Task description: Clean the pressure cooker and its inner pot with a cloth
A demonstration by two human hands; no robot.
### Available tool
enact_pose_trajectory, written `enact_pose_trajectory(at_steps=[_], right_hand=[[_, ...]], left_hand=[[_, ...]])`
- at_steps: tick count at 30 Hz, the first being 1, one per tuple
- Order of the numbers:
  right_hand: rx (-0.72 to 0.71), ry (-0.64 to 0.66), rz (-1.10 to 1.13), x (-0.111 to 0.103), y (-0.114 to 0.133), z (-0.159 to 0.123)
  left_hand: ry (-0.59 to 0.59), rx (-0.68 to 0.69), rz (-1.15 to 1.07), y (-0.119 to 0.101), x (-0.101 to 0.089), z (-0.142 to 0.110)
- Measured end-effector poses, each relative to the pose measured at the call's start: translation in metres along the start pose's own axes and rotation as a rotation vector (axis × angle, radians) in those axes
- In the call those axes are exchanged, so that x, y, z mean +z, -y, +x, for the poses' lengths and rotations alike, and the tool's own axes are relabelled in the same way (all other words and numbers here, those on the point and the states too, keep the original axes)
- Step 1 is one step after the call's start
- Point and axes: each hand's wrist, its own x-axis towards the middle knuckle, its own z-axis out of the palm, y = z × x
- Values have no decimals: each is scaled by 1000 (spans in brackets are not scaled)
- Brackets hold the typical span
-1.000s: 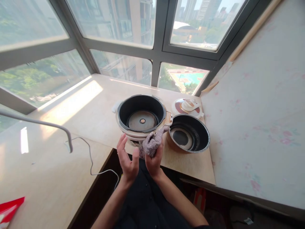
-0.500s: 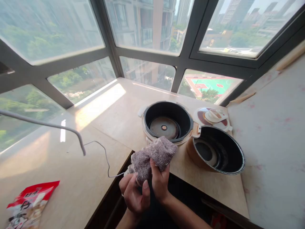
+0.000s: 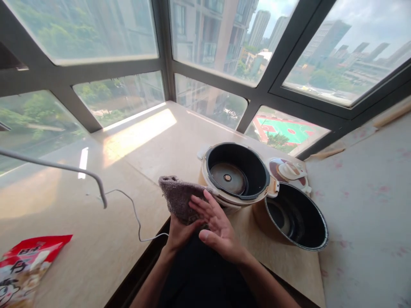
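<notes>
A folded grey-brown terry cloth is held up in front of the counter's inner edge. My left hand grips it from below, the fingers partly hidden behind the fabric. My right hand is open, with fingers stretched out and their tips against the cloth's right side. Just beyond my right hand stands an electric cooker base, lidless, with a dark inside and a round metal plate at its bottom. To its right, a dark inner pot sits tilted.
Behind the inner pot lies the cooker's brown and white lid. A red snack bag rests on the pale counter at left. A thin grey cord crosses the counter. Windows close the back; a papered wall stands at right.
The cloth has moved left and been turned. My left hand has taken hold of it, while my right hand has let go and spread its fingers. The camera view has shifted slightly.
</notes>
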Motion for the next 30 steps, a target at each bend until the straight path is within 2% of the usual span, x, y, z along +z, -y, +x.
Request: enact_pose_trajectory(at_steps=[2, 4, 7, 11, 13, 15, 17, 19, 22, 26, 28, 30], right_hand=[[21, 38, -29, -11, 8, -5], [52, 4, -87, -24, 14, -12], [78, -132, -164, -48, 25, -29], [33, -344, -298, -88, 45, -59], [-10, -507, -357, -108, 52, -70], [-65, -688, -376, -124, 57, -76], [-127, -832, -365, -134, 61, -77], [-176, -916, -352, -138, 66, -73], [-212, -977, -374, -140, 73, -66], [-255, -1052, -503, -154, 72, -57], [-191, -1081, -567, -167, 62, -51], [-29, -1067, -595, -179, 49, -43]], left_hand=[[26, -8, -83, -2, 10, 6], [-29, 31, -111, -2, 18, 13], [-192, 75, -87, 4, 19, 31], [-402, 90, -74, 13, 7, 67], [-447, 103, -24, 13, 3, 85], [-410, 105, 36, 9, 6, 97], [-291, 95, 56, 4, 14, 101], [-183, 97, 58, 0, 23, 97], [-154, 105, 117, -5, 31, 81], [-112, 48, 280, -8, 24, 58], [-94, 44, 338, -6, 19, 51], [-121, 56, 351, -4, 18, 49]])
